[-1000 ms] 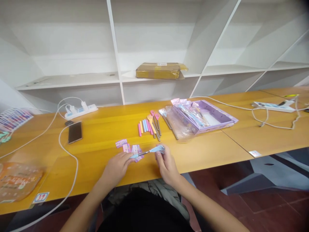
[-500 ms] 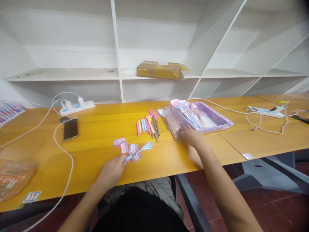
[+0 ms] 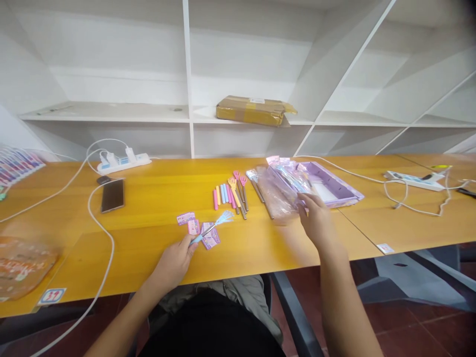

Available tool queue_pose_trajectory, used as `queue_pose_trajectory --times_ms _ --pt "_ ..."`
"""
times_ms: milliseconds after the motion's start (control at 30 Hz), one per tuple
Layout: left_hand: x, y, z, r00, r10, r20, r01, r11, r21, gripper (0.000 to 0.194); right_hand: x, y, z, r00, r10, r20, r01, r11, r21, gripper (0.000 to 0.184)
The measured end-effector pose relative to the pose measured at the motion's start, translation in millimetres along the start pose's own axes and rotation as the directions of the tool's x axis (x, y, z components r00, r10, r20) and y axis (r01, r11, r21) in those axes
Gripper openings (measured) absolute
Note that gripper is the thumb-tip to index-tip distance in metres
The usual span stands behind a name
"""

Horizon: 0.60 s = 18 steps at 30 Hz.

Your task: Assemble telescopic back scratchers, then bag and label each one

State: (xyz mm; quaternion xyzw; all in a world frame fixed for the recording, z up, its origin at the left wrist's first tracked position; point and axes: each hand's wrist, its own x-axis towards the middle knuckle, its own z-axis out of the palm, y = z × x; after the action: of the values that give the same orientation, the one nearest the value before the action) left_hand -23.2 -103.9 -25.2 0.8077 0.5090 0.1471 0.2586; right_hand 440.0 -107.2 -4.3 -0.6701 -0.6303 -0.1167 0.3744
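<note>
Here's the left hand (image 3: pixel 174 260), closed around the light-blue grip of a blue fork-headed tool (image 3: pixel 209 229), and the tool points out toward two o'clock from the fist. Its head spreads into slim prongs beyond a short metal shaft; whether those prongs touch the wooden surface (image 3: pixel 156 228), I can't tell. Printed cards (image 3: pixel 210 240) lie between twelve and two o'clock of that hand, the tool crossing over them.

And over to the right hand (image 3: pixel 316 220)! Fingers curled, tips at the clear plastic wrapping (image 3: pixel 277 198) by the near side of the purple box (image 3: pixel 347 199); whether it's pinching anything, I can't make out. The box sits at twelve to one o'clock from it, wrapped packets (image 3: pixel 292 178) at the left end, while the wrapping spreads toward ten.

Out at one o'clock from the left hand: a row of coloured sticks (image 3: pixel 223 194), with a yellow-headed tool (image 3: pixel 232 183) right beside.

How does the blue one handle? Light, I'd judge, stiff along the shaft, the prongs probably bendy and the easiest part to damage. The grip looks the surest hold; bare metal would likely be slicker. That wrapping looks limp and slippery, best pinched at a loose edge.
</note>
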Motion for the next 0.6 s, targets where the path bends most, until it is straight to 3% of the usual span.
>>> queue_pose_trajectory --times_ms 100,200,267,300,367,433,467,533,600 --pt "-2.9 7.6 -0.4 0.998 0.028 -0.051 -0.037 0.981 -0.191 0.049 -15.5 -64.0 -10.7 0.995 -0.031 -0.092 0.043 0.990 0.134 0.047" --pt "-4.1 12.5 1.2 0.989 0.147 -0.032 -0.149 0.925 -0.348 0.047 -39.3 -134.7 -9.7 0.991 -0.133 -0.018 0.133 0.954 0.270 0.074" --pt "-4.3 12.1 4.0 0.983 0.185 0.015 -0.155 0.862 -0.483 0.048 -60.8 -174.4 -0.9 0.963 -0.261 0.070 0.221 0.910 0.351 0.088" --pt "-4.4 11.0 5.9 0.981 0.192 0.033 -0.140 0.815 -0.563 0.051 -72.7 -190.4 5.5 0.920 -0.382 0.083 0.322 0.862 0.392 0.091" --pt "-4.7 8.0 9.5 0.979 0.197 0.045 -0.105 0.687 -0.719 0.066 -96.1 -213.5 20.3 0.767 -0.641 0.033 0.553 0.686 0.472 0.086" --pt "-5.5 6.1 12.2 0.981 0.186 0.050 -0.061 0.545 -0.836 0.077 -115.4 -226.2 34.5 0.602 -0.798 -0.035 0.693 0.500 0.519 0.076" --pt "-6.0 6.1 12.9 0.984 0.170 0.055 -0.034 0.483 -0.875 0.078 -122.4 -229.5 40.0 0.549 -0.834 -0.052 0.720 0.441 0.536 0.072" --pt "-7.1 7.7 13.5 0.989 0.134 0.068 0.014 0.370 -0.929 0.074 -130.2 -231.7 47.0 0.507 -0.860 -0.062 0.729 0.389 0.564 0.066" --pt "-8.3 10.9 14.0 0.988 0.119 0.098 0.062 0.275 -0.959 0.068 -131.3 -230.2 49.0 0.518 -0.853 -0.063 0.705 0.383 0.597 0.064"
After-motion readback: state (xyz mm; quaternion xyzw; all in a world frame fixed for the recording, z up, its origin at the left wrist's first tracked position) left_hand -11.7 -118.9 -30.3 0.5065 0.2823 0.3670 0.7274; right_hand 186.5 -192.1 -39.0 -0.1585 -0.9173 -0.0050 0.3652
